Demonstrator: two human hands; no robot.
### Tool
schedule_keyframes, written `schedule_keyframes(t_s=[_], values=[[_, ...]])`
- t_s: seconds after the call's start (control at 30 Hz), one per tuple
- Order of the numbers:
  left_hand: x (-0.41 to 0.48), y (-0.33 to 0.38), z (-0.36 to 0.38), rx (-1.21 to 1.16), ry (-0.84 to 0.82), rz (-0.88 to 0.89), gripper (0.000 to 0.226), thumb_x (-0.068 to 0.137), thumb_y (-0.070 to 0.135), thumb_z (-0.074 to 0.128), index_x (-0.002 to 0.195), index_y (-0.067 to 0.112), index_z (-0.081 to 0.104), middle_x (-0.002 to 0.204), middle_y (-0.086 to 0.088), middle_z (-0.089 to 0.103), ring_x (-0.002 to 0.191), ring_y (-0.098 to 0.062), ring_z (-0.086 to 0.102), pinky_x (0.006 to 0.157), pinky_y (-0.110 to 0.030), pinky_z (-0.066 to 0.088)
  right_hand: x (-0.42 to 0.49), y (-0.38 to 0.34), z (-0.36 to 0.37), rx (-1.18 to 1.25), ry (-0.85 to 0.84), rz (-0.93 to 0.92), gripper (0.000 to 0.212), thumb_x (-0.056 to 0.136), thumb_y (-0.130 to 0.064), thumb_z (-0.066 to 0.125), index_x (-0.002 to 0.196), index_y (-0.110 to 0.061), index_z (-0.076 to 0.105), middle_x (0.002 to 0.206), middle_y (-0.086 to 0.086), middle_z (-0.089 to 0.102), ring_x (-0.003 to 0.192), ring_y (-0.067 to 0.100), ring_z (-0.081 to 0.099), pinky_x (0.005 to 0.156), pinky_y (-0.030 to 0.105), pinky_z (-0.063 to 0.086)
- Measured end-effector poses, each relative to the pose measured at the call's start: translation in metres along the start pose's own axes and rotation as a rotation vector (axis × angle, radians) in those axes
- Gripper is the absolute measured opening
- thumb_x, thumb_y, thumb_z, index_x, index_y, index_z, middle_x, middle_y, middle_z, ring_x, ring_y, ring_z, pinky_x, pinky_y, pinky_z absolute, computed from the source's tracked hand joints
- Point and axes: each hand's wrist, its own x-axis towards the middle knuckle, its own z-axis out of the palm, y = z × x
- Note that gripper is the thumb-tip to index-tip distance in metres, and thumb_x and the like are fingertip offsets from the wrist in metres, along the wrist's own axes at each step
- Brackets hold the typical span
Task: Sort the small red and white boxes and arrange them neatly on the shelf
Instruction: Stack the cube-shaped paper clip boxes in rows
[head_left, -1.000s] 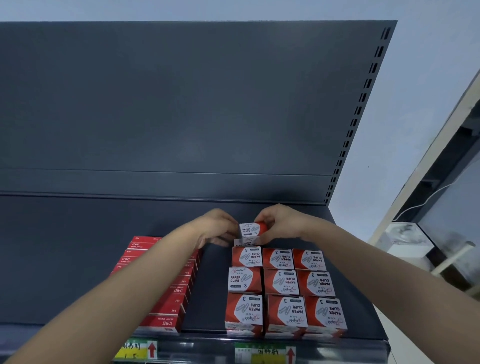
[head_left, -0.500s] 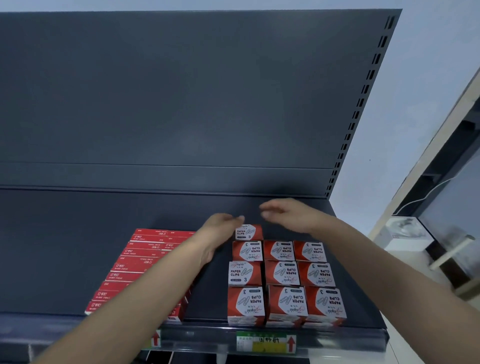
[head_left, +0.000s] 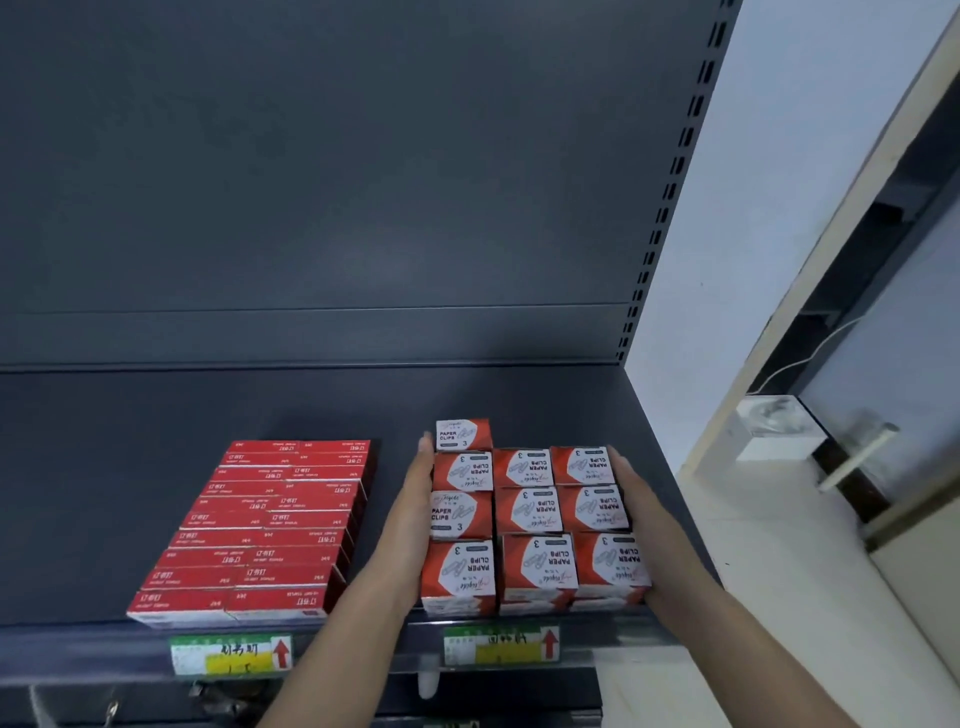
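Several red and white paper clip boxes stand in a block of three columns on the dark shelf, toward its right end. One more paper clip box sits alone behind the left column. My left hand lies flat against the block's left side, fingers straight. My right hand lies flat against the block's right side. Neither hand holds a box.
A flat stack of red staple boxes lies left of the block, with a gap between them. Price labels hang on the shelf's front rail. The shelf's right edge is just beyond my right hand. A white wall and doorway stand to the right.
Both hands let go of the single box at the back and came down to the two sides of the block. The view has moved closer.
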Motion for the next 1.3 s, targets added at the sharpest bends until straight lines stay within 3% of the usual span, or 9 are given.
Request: schedule_keyframes(t_s=[0.1,0.27,0.47,0.63,0.7,0.77,0.97,1.13,1.3], values=[[0.001,-0.001,0.002,0.016,0.008,0.0,0.047,0.086,0.061,0.039,0.094,0.025,0.069,0.091,-0.01,0.075,0.087,-0.032,0.071,0.089,-0.052,0.052,0.0,0.004,0.007,0.002,0.013,-0.054,0.06,0.078,-0.062,0.04,0.129,-0.031,0.047,0.11,0.0,0.069,0.092,0.021,0.071,0.082,0.039,0.056],[0.008,0.002,-0.003,-0.019,0.019,0.007,0.054,0.089,0.061,0.034,0.089,0.023,0.072,0.097,-0.012,0.074,0.089,-0.031,0.071,0.082,-0.046,0.053,0.004,0.003,0.003,0.048,0.046,-0.03,0.052,0.088,-0.059,0.037,0.125,-0.025,0.053,0.108,0.004,0.071,0.091,0.024,0.071,0.087,0.044,0.054],[0.011,0.002,0.001,0.015,0.012,0.015,0.049,0.09,0.059,0.036,0.096,0.022,0.066,0.085,-0.009,0.076,0.077,-0.027,0.072,0.073,-0.04,0.057,0.005,0.007,0.006,0.0,0.057,-0.037,0.041,0.092,-0.051,0.036,0.118,-0.026,0.054,0.099,0.0,0.071,0.078,0.017,0.073,0.064,0.029,0.058],[0.013,0.001,-0.002,0.026,0.002,-0.006,0.052,0.088,0.061,0.038,0.104,0.018,0.065,0.092,-0.012,0.075,0.088,-0.033,0.07,0.084,-0.048,0.055,0.004,-0.001,0.004,-0.073,0.02,-0.059,0.068,0.076,-0.07,0.041,0.13,-0.03,0.045,0.117,0.001,0.066,0.098,0.022,0.069,0.089,0.045,0.054],[0.016,0.002,-0.006,0.011,-0.004,0.002,0.057,0.087,0.063,0.038,0.111,0.018,0.063,0.102,-0.015,0.072,0.096,-0.035,0.068,0.094,-0.054,0.049,0.015,-0.018,0.001,-0.223,0.028,-0.121,0.08,0.072,-0.08,0.038,0.139,-0.036,0.034,0.137,-0.003,0.052,0.119,0.021,0.056,0.105,0.046,0.04],[0.018,0.002,-0.007,0.008,0.008,0.002,0.058,0.086,0.064,0.038,0.113,0.019,0.064,0.105,-0.015,0.071,0.099,-0.035,0.067,0.097,-0.056,0.046,0.031,-0.044,0.008,-0.454,0.032,-0.199,0.063,0.085,-0.07,0.029,0.14,-0.04,0.03,0.147,-0.009,0.038,0.132,0.017,0.04,0.106,0.039,0.029],[0.021,0.003,-0.003,0.022,-0.009,-0.017,0.061,0.088,0.063,0.036,0.116,0.015,0.062,0.108,-0.017,0.07,0.102,-0.037,0.065,0.098,-0.055,0.046,0.073,-0.093,0.063,-1.193,-0.298,-0.363,0.046,0.1,-0.035,0.03,0.14,-0.015,0.038,0.147,0.002,0.04,0.136,0.019,0.034,0.11,0.032,0.025],[0.023,0.001,-0.005,0.028,-0.026,0.005,0.054,0.091,0.057,0.036,0.112,0.017,0.064,0.101,-0.014,0.072,0.093,-0.032,0.069,0.086,-0.045,0.055,0.085,-0.092,0.073,-1.316,-0.446,-0.341,0.034,0.098,-0.033,0.041,0.119,-0.014,0.06,0.116,0.003,0.065,0.103,0.017,0.062,0.091,0.032,0.049],[0.025,0.0,-0.005,0.082,-0.063,0.025,0.05,0.093,0.055,0.035,0.108,0.018,0.064,0.09,-0.009,0.075,0.074,-0.022,0.073,0.067,-0.032,0.059,0.084,-0.085,0.074,-1.359,-0.43,-0.368,0.035,0.098,-0.034,0.038,0.118,-0.014,0.06,0.116,0.004,0.065,0.103,0.018,0.062,0.09,0.033,0.05]])
